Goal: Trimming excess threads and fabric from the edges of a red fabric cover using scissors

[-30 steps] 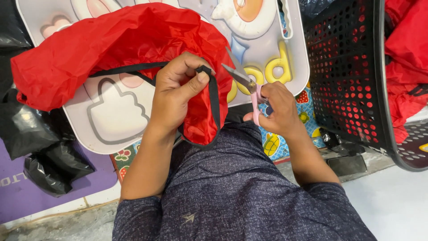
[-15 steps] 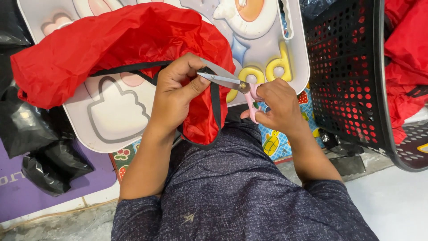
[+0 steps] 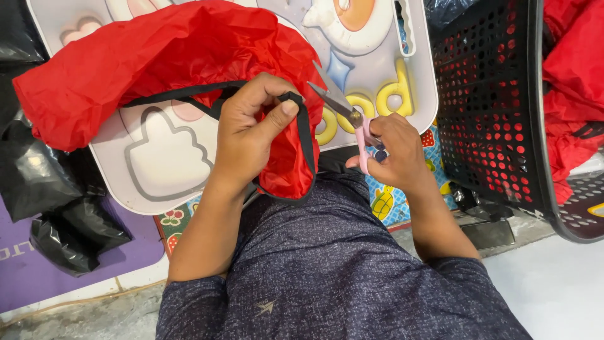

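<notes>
Head camera view, looking down: a person in a dark speckled shirt (image 3: 333, 271) sits with both bare forearms reaching forward over the lap. Left hand (image 3: 251, 135) has its fingers (image 3: 277, 116) closed around a black strap (image 3: 302, 135) sewn along the edge of a red fabric bag (image 3: 157, 56), thumb pressing the strap's looped end against the forefinger. Right hand (image 3: 390, 151), just beside it, grips a pair of pink-handled scissors (image 3: 349, 123), its fingers curled through the handles; the blades stand slightly apart and point up and left toward the held strap, their tips close to it but not touching. The red fabric bag drapes from the left hand across a pale plastic surface (image 3: 157, 164) moulded with raised cartoon shapes and yellow letters, and spreads toward the upper left. Under that surface, near the knees, lies a colourful patterned mat (image 3: 384, 201). Crumpled black plastic bags (image 3: 50, 208) sit at the left, over a purple mat (image 3: 94, 264). At the right, a black perforated basket (image 3: 497, 113) stands tilted, with more red fabric (image 3: 576, 75) showing inside and beyond it.
</notes>
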